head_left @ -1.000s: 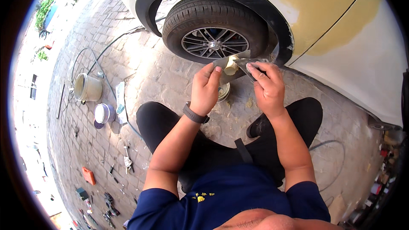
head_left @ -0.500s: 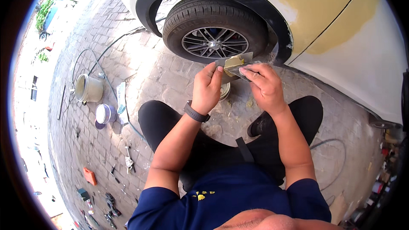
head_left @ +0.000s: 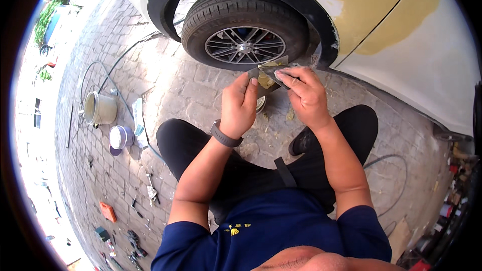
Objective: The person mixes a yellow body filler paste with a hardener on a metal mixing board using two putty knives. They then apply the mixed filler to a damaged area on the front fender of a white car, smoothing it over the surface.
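Observation:
My left hand point(head_left: 238, 104), with a dark watch on the wrist, grips a flat grey plate smeared with yellow putty point(head_left: 265, 81). My right hand point(head_left: 309, 96) is closed on a dark flat putty scraper point(head_left: 269, 72), its blade lying over the plate at a slant. Both tools are held in front of the car wheel point(head_left: 245, 47). Below them, partly hidden by my left hand, stands a small round tin point(head_left: 260, 104). The car's body panel point(head_left: 371, 15) carries broad yellow patches of filler over white.
On the paving to the left stand a whitish bucket point(head_left: 100, 109) and a lidded purple-white tub point(head_left: 122, 137), with a hose point(head_left: 106, 74) nearby. An orange case point(head_left: 107, 212) and several hand tools lie lower left. Another hose point(head_left: 401, 170) curves at right. The black wheel arch point(head_left: 329, 40) overhangs the tyre.
The right-hand scraper has shifted across the plate and turned, uncovering more of the putty on it. The plate has tilted. The whole view has shifted slightly.

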Tool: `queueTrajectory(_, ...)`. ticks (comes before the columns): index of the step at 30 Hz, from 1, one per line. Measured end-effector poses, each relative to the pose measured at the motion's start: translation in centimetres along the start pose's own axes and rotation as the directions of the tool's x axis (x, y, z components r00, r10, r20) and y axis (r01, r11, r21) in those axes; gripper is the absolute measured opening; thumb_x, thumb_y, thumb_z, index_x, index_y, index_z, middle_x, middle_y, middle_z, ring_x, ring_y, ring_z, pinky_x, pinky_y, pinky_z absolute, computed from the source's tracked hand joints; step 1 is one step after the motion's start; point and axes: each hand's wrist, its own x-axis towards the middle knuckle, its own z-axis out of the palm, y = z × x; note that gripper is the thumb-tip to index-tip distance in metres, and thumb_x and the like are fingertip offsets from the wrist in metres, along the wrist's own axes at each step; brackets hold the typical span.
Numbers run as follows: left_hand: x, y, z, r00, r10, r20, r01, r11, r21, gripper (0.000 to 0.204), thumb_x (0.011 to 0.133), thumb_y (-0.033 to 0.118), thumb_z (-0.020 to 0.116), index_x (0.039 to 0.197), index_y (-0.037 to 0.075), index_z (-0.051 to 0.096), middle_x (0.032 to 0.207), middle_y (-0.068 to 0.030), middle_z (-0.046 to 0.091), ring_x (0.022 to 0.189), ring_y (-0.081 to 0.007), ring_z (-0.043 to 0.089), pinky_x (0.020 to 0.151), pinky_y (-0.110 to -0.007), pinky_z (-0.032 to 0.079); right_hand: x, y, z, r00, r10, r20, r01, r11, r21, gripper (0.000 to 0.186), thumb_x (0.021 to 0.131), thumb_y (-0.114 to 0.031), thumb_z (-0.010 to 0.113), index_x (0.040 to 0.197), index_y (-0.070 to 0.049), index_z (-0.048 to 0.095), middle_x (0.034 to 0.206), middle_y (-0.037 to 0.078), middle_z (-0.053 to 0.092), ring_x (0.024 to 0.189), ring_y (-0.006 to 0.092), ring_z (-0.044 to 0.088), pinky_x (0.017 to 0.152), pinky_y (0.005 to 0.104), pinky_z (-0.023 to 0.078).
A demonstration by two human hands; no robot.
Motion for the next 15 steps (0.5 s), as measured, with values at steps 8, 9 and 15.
queueTrajectory(8,0.1,0.1,0.2,1.0,-0.002,0.008,0.002,0.999,0.052,0.019,0.105,0.008,0.056,0.092,-0.005,0.059,0.072,-0.0213,0.056,0.063,-0.0224,0.045,0.062,-0.037,0.045,0.6,0.1,-0.8,0.998,-0.059,-0.019,0.058,0.998,-0.03,0.044,0.073,0.013,0.071,0.111,-0.006,0.078,0.106,0.007,0.074,0.096,0.0287,0.069,0.084,0.0397,0.055)
queueTrajectory(9,0.4,-0.1,0.0,1.0,-0.005,0.019,0.004,0.998,0.065,0.02,0.105,0.009,0.056,0.092,-0.005,0.059,0.072,-0.0214,0.055,0.063,-0.0224,0.044,0.062,-0.037,0.045,0.8,0.2,-1.4,0.994,-0.109,-0.004,0.109,0.991,-0.078,0.042,0.074,0.011,0.07,0.111,-0.008,0.079,0.107,0.005,0.074,0.097,0.028,0.068,0.086,0.0405,0.053)
queueTrajectory(15,0.7,-0.8,-0.4,0.989,-0.044,0.141,0.058,0.994,-0.092,0.023,0.109,0.015,0.054,0.104,-0.005,0.063,0.08,-0.0096,0.059,0.077,-0.0137,0.049,0.071,-0.032,0.045,0.2,-0.3,-3.8,0.992,0.116,0.049,-0.125,0.88,0.457,0.033,0.088,0.008,0.067,0.117,-0.002,0.077,0.118,0.009,0.071,0.109,0.0242,0.066,0.093,0.0363,0.052)
